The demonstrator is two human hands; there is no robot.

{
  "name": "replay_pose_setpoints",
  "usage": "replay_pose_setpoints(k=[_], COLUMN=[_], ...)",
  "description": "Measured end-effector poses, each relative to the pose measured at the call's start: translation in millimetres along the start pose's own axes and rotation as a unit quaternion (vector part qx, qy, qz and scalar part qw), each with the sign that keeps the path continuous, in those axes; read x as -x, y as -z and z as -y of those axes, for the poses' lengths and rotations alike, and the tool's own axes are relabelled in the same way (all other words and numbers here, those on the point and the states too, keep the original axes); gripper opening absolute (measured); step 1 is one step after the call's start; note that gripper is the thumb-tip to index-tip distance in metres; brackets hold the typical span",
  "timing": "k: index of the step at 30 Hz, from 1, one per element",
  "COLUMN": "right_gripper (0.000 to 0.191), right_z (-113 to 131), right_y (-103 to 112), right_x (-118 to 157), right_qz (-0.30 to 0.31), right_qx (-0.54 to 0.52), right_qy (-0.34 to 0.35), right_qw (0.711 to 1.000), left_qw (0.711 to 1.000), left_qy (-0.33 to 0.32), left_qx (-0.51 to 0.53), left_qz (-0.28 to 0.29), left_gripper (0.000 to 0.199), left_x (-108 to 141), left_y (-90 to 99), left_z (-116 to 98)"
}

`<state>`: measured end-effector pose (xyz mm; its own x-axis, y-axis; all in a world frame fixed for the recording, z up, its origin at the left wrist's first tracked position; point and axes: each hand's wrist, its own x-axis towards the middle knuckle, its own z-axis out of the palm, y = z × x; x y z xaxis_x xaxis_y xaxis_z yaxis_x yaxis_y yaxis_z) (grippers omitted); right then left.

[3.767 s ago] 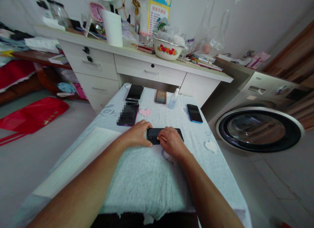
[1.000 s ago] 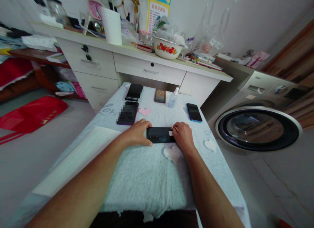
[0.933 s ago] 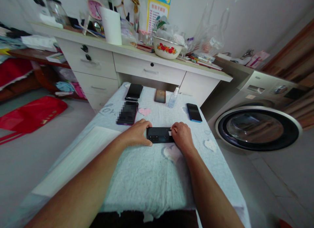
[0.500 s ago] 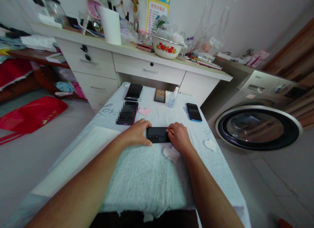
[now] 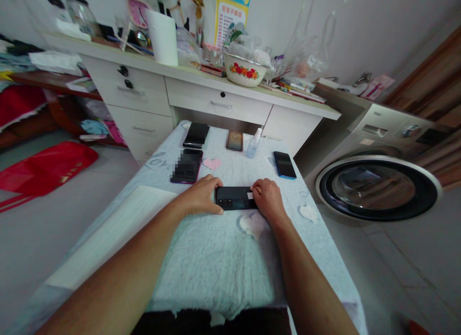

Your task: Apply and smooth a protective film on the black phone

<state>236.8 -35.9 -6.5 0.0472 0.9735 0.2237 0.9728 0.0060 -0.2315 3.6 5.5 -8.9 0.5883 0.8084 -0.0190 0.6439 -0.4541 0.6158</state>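
Observation:
A dark smartphone (image 5: 236,203) lies back side up on the cloth-covered table (image 5: 216,258), its camera block toward the left. My left hand (image 5: 202,197) grips the phone's left end, thumb at the near edge and fingers at the far edge. Over the right end is my right hand (image 5: 268,199), fingers curled and pressed together at the phone's back. A small pale patch (image 5: 249,196) shows on the back beside those fingertips. Whether they pinch something is hidden.
Around the far part of the table lie a black phone stack (image 5: 196,135), a purple-edged phone (image 5: 187,166), a brown phone (image 5: 235,140), a spray bottle (image 5: 254,145) and a blue-edged phone (image 5: 284,165). A white sheet (image 5: 115,239) lies left; a washing machine (image 5: 374,133) stands right.
My right hand has slid a little to the right along the phone, and the pale patch now shows beside its fingertips. My left hand and the phone have stayed in place.

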Motion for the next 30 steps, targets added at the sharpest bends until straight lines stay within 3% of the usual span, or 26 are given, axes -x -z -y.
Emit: replay_pose_setpoints(k=[10,24,30], right_gripper=[0.012,0.014,0.014], right_z=[3.1,17.9,12.1], right_y=[2.7,3.7,2.0], right_x=[4.5,9.5,6.3], right_qz=[0.028,0.046,0.040], right_qx=[-0.013,-0.041,-0.043], right_qy=[0.015,0.103,0.081], right_qw=[0.999,0.993,0.995], left_qw=[1.000,1.000,1.000], left_qy=[-0.007,-0.004,-0.001], left_qx=[0.001,-0.003,-0.007], left_qz=[0.001,-0.001,0.002], left_gripper=[0.061,0.061,0.061], left_x=[-0.3,-0.5,-0.1], left_y=[-1.0,-1.6,-0.7], left_z=[2.4,1.7,0.0])
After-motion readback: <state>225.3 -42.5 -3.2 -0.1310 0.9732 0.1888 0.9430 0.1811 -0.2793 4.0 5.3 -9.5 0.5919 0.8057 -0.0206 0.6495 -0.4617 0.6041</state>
